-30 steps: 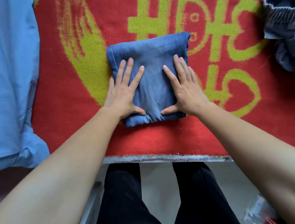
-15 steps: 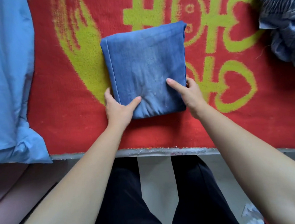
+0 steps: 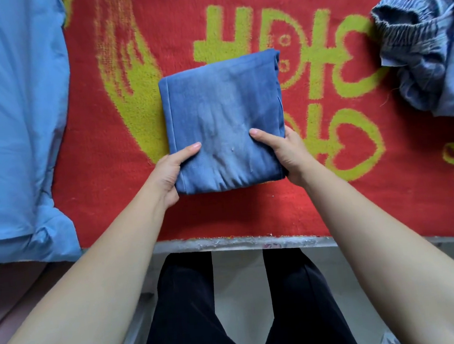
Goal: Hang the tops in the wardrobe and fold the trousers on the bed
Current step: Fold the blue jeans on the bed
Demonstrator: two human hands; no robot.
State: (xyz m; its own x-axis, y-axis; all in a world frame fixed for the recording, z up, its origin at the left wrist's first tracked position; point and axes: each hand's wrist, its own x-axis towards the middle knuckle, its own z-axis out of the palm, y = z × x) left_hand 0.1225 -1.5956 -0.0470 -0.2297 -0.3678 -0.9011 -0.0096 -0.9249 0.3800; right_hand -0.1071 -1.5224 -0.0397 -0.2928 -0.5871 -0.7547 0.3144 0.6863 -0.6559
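A pair of blue trousers [image 3: 223, 111], folded into a compact square, lies on the red blanket [image 3: 98, 183] that covers the bed. My left hand [image 3: 169, 174] grips its near left corner, thumb on top and fingers underneath. My right hand [image 3: 284, 150] grips the near right corner the same way. A crumpled blue-grey garment with an elastic waistband [image 3: 426, 42] lies at the right edge of the bed.
A light blue pillow [image 3: 10, 122] fills the left side of the bed. The red blanket carries yellow-green lettering and heart shapes. The bed's near edge [image 3: 240, 242] runs across the view, with my dark trouser legs below it.
My hands pressed flat on the folded trousers a second ago. They have slid back to the near corners and now grip the bundle from the sides.
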